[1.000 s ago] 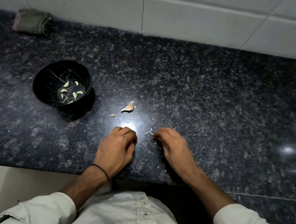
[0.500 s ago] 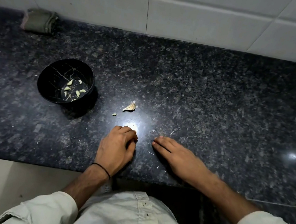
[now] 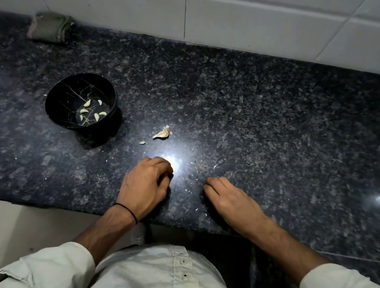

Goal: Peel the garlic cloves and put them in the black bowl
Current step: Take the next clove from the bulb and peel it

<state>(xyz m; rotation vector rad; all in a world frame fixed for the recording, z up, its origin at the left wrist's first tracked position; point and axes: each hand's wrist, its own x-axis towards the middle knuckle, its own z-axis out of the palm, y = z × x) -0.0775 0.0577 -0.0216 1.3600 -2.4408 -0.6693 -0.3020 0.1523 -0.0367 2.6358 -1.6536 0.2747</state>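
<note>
The black bowl (image 3: 63, 100) with gold veins stands at the left of the dark granite counter and holds several peeled garlic cloves (image 3: 90, 112). One garlic clove with papery skin (image 3: 162, 133) lies right of the bowl, with a small pale bit (image 3: 142, 142) beside it. My left hand (image 3: 146, 184) rests on the counter near the front edge, fingers curled into a fist; anything inside it is hidden. My right hand (image 3: 230, 200) lies on the counter to its right, fingers relaxed, holding nothing.
Tiny peel flakes (image 3: 189, 183) are scattered between and around the hands. A folded green cloth (image 3: 51, 27) sits at the back left against the white tiled wall. The counter's front edge (image 3: 27, 203) runs just below my wrists.
My right hand has slid right, away from the left, and its fingers went from pinching at flakes to lying relaxed. The left fist has stayed in place.
</note>
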